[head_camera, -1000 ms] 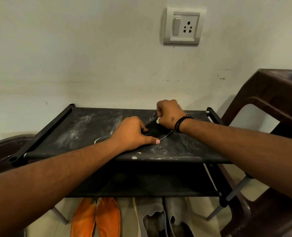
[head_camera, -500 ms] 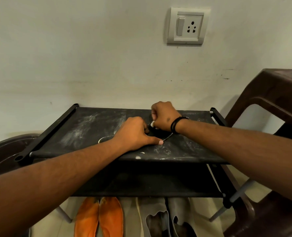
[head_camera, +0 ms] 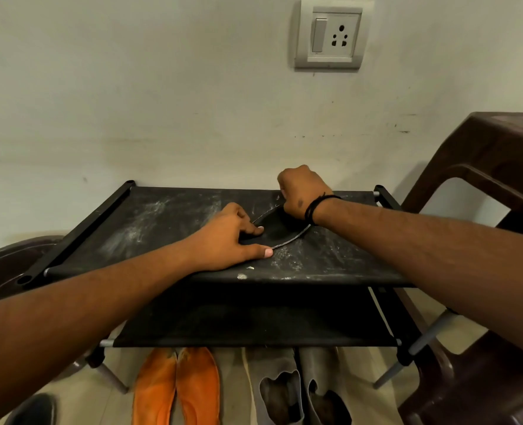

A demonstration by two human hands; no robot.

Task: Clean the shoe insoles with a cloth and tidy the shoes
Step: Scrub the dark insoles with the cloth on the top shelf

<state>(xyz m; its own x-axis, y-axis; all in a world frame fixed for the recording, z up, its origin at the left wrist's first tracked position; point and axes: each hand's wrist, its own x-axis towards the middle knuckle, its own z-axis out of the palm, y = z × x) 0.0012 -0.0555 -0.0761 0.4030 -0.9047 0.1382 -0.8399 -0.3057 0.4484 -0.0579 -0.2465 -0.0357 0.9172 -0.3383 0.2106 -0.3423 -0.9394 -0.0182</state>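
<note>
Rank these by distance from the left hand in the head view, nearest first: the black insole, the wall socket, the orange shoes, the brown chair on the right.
1. black insole, under the left hand on the rack's top shelf.
2. orange shoes, on the floor below the rack.
3. brown chair, far right.
4. wall socket, high on the wall.
Ranks 3 and 4 are too close to call.

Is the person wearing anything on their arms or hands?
Both forearms are bare, with no sleeves showing. The right hand has a thin black cord bracelet wrapped round its wrist. The left hand wears nothing, no ring or watch showing.
</note>
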